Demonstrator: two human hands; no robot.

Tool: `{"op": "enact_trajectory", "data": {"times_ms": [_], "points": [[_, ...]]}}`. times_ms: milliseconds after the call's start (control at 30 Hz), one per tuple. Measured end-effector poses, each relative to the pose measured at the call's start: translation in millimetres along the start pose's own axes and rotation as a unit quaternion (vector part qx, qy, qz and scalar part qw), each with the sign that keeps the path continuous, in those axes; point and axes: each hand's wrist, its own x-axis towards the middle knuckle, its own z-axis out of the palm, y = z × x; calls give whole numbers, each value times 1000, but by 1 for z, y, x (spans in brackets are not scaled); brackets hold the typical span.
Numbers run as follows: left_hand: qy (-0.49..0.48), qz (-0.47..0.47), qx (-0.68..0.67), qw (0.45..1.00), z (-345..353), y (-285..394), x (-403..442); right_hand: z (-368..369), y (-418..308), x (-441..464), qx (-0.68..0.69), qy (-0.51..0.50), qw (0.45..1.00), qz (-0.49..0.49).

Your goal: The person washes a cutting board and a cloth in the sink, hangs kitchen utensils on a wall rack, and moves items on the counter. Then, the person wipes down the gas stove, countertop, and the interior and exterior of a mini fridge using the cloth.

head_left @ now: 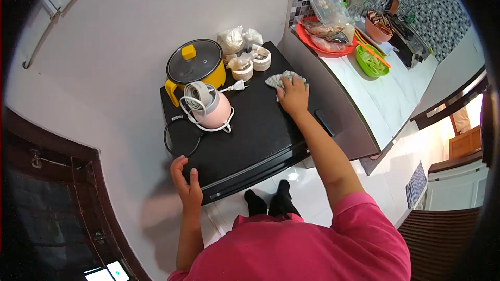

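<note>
My right hand presses a light checked cloth onto the black top near its right edge. My left hand is raised by the front left corner, fingers apart, holding nothing. Between the hands and the wall stand a pink appliance wrapped in its white cord, a white plug lying beside it, and a yellow pot with a glass lid. Two round white containers with plastic bags on them sit at the back. A thin black cable loop hangs over the left edge.
On the right, a white counter holds a red plate of fish and meat, a green basket, a pink bowl and a stove. A dark door frame stands at left. A phone screen glows at lower left.
</note>
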Motion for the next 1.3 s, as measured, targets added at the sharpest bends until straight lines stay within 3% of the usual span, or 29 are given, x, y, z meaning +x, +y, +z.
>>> {"op": "enact_trajectory", "data": {"times_ms": [100, 233, 367, 467, 533, 633, 700, 833, 933, 1067, 1167, 1200, 1300], "points": [[-29, -1, 18, 999, 2, 4, -3, 11, -9, 14, -29, 13, 999, 33], [-53, -13, 21, 998, 0, -5, -10, -8, -29, -25, 2, 2, 1000, -5], [-52, -10, 21, 998, 1, -4, -5, -64, -81, -92, 66, -109, 991, -42], [-46, -13, 40, 998, 1, -8, 1, -84, -116, -134, 142, -162, 972, -97], [-40, -8, 32, 999, 1, -13, 2, -81, -136, -161, 218, -124, 956, -152], [-34, -4, 23, 999, 1, -12, -3, -73, -169, -187, 313, -176, 907, -221], [-31, -15, 32, 999, 3, -3, -8, -50, -192, -205, 358, -147, 873, -298], [-10, -30, 3, 999, 7, 7, -25, -46, -173, -210, 359, -102, 829, -416], [-4, -28, 18, 999, 9, 16, -42, -50, -116, -193, 327, -93, 832, -439], [-16, -8, 66, 998, 22, 32, -71, -76, -16, -173, 201, -39, 912, -356], [-39, 26, 93, 995, 38, 48, -93, -91, 55, -168, 162, -4, 965, -207], [-42, 17, 83, 995, 45, 51, -99, -99, 65, -169, 150, -10, 980, -132], [-70, -8, 67, 995, 62, 52, -119, -91, 46, -183, 117, 43, 991, -57]]}}
